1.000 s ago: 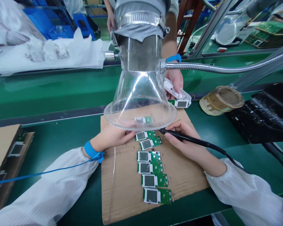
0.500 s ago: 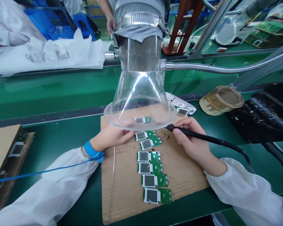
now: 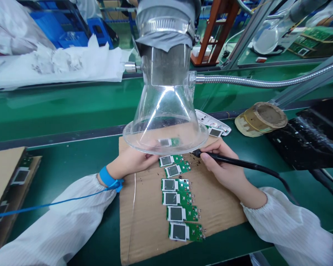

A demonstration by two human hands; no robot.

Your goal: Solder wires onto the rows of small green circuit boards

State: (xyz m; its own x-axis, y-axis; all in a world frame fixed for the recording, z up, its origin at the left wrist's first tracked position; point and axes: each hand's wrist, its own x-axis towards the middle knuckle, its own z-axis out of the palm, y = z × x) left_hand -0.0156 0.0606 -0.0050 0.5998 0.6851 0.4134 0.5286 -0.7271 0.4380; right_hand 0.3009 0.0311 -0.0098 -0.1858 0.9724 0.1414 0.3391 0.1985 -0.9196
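Note:
My left hand [image 3: 131, 161] rests on the cardboard sheet [image 3: 144, 225], its fingertips beside a green circuit board with a small screen [image 3: 169, 160] and partly behind the rim of a clear acrylic fume hood [image 3: 165, 136]. Whether those fingers pinch anything is hidden. My right hand [image 3: 222, 166] grips a black soldering iron [image 3: 224, 158], with its tip just right of the top boards. Several more boards [image 3: 177, 203] lie in a column on the cardboard. One further board [image 3: 169, 142] shows through the hood.
A white device casing [image 3: 212, 122] lies beyond the cardboard, next to a brown tape roll [image 3: 261, 119]. Black equipment [image 3: 305, 140] stands at right. A cardboard piece holding boards [image 3: 5, 177] lies at left. A metal hose [image 3: 252, 81] runs from the hood.
The soldering iron and my right hand have shifted slightly left and down since half a second ago. The other person's hand that held the white casing in the oldest frame is gone.

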